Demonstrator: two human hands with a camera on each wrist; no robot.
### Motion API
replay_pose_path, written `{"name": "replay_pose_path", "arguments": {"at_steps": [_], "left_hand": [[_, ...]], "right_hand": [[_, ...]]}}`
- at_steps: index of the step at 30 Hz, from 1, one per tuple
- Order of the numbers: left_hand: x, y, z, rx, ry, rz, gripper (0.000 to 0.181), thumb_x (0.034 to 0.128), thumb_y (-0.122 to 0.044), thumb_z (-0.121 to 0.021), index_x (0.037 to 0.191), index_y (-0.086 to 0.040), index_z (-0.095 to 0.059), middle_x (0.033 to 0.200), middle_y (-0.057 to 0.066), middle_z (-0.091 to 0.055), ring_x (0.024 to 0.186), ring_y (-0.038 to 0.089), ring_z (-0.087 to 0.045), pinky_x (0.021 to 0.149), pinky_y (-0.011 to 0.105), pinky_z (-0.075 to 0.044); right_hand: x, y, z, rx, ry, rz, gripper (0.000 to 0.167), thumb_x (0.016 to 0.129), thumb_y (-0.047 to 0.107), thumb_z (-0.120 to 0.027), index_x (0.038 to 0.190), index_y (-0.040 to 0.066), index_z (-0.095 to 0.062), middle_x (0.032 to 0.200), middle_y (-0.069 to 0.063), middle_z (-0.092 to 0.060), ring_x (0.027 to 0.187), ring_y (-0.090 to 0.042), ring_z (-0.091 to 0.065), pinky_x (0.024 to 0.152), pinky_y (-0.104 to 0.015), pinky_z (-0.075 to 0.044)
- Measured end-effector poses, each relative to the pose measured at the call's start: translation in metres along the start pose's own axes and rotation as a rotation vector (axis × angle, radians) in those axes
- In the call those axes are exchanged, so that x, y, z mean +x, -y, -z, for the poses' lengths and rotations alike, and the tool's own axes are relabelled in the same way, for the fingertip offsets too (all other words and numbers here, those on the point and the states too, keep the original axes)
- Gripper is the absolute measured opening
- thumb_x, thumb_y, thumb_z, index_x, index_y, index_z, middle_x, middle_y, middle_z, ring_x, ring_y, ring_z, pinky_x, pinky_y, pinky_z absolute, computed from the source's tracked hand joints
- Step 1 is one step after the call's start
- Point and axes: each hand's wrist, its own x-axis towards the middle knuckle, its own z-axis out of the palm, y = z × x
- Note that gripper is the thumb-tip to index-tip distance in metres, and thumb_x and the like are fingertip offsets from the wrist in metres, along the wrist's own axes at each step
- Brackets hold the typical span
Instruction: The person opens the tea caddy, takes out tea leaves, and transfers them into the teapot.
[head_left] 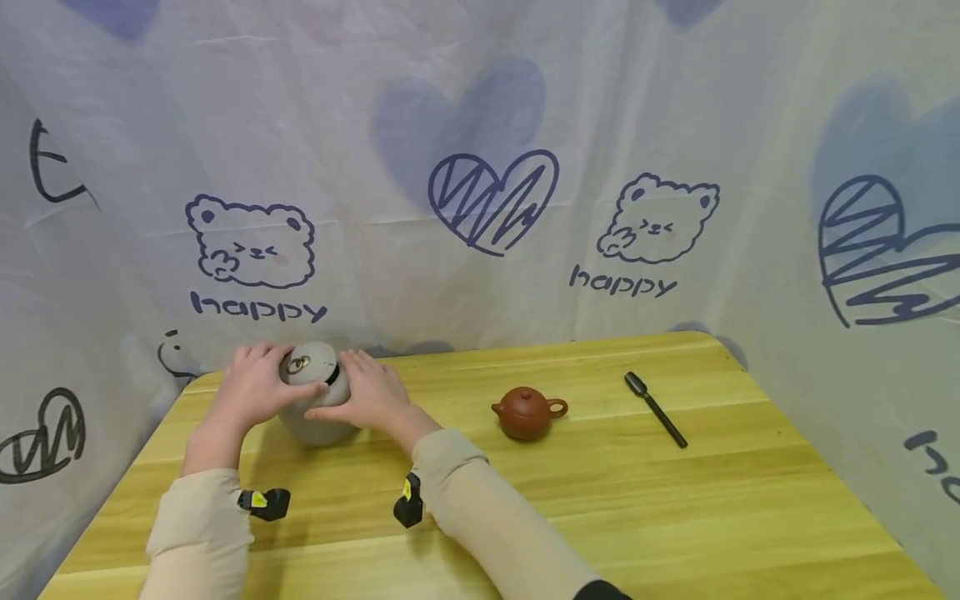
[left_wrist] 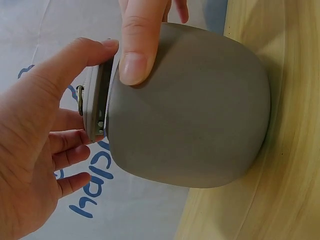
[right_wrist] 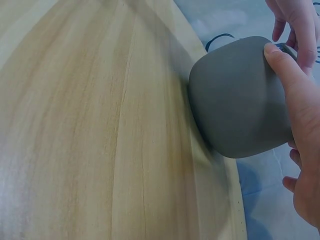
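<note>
A rounded grey tea jar (head_left: 318, 431) stands at the back left of the table. Its flat grey lid (left_wrist: 91, 102), which carries a small metal ring (left_wrist: 80, 100), sits slightly raised and tilted; a dark gap shows beneath one side. My left hand (head_left: 255, 390) pinches the lid by its edge between thumb and fingers. On the other side, my right hand (head_left: 372, 395) grips the jar body near its rim, its thumb (left_wrist: 137, 60) pressed on the front. The fingers behind the jar are partly hidden.
A small reddish-brown teapot (head_left: 527, 415) rests right of the jar, its spout toward the jar. Farther right lies a dark, long-handled scoop (head_left: 657, 411). A printed cloth (head_left: 480, 300) hangs behind the yellow wooden table (head_left: 675, 525).
</note>
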Motion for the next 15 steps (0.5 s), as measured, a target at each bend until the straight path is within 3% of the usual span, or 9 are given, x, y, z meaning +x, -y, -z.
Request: {"name": "replay_pose_path", "arguments": {"at_steps": [15], "left_hand": [[0.0038,0.0009,-0.0049,0.006,0.048,0.006,0.097,0.0773,-0.068,-0.066,0.137,0.006,-0.048,0.137,0.034,-0.046,0.121,0.049,-0.036,0.098,0.067,-0.031]], "right_hand": [[-0.0023,0.0013,0.0016,0.026,-0.005,-0.012,0.106,0.075,0.083,-0.053,0.156,0.020,-0.024,0.160,0.005,-0.032,0.149,-0.014,-0.028,0.119,-0.040,-0.033]]}}
